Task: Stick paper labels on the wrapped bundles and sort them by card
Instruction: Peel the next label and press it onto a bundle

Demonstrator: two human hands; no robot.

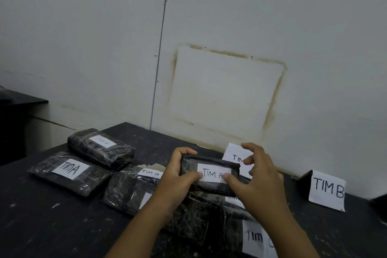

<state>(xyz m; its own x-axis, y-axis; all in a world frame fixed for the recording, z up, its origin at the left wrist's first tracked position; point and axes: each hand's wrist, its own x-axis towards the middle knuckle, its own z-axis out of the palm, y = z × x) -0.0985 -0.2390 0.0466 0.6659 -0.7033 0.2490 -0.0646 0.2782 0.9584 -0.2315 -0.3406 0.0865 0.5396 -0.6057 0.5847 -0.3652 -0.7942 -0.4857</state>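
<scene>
My left hand [178, 172] grips the left end of a small black wrapped bundle [211, 163] held above the table. A white paper label [213, 175] reading "TIM A" lies on its top. My left thumb presses the label's left edge, and the thumb of my right hand [257, 182] presses its right edge, with the right fingers raised and spread above the bundle. A folded card [235, 158] marked "TIM" leans at the wall behind my right hand, its last letter hidden. A second card [326, 189] reading "TIM B" stands to the right.
On the black table [41, 216] lie two bundles labelled "TIM A" [71, 170] [101, 150] at the left, one labelled "Tim B" [129, 188] in the middle, and more wrapped bundles [201, 222] under my arms. A white wall runs behind.
</scene>
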